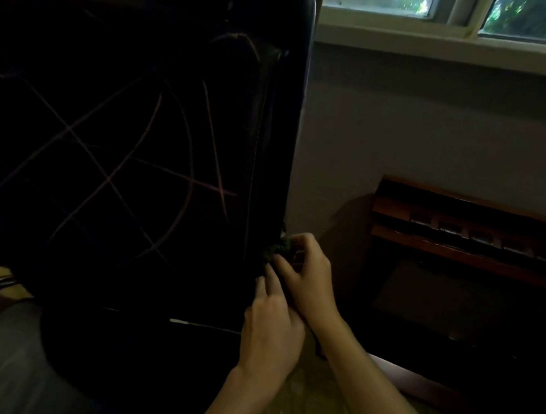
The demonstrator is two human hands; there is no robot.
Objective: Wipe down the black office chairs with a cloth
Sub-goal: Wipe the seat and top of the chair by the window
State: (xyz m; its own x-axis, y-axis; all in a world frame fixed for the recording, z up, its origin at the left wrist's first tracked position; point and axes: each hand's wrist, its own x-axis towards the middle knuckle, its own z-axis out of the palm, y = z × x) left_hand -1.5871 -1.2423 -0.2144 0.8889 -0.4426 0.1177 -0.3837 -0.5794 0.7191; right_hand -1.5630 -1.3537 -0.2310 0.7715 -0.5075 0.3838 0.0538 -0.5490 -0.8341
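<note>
Both hands meet at the lower right edge of the chair back [120, 143], where a dark cloth [275, 251] is bunched against that edge. The right hand [308, 274] has its fingers curled round the cloth and pinches it to the edge. The left hand [272, 328] lies just below, its fingers reaching up to the cloth; whether they grip it or only press it I cannot tell in this dim light.

Most of the work looks undone. The broad face of the back carries pale pinkish lines [142, 159], long crossing strokes and a curve, running from its left part nearly to the right edge, and none of them looks rubbed away. The wiping seems to be at the edge strip only, near the bottom right corner. The top rim, the face and the seat below are too dark to judge for dust or smears.

Only one chair shows clearly, so how many others are left cannot be said. To the right, by the wall under the window [454, 10], stands a brown wooden rack [465, 227], well apart from the hands.
</note>
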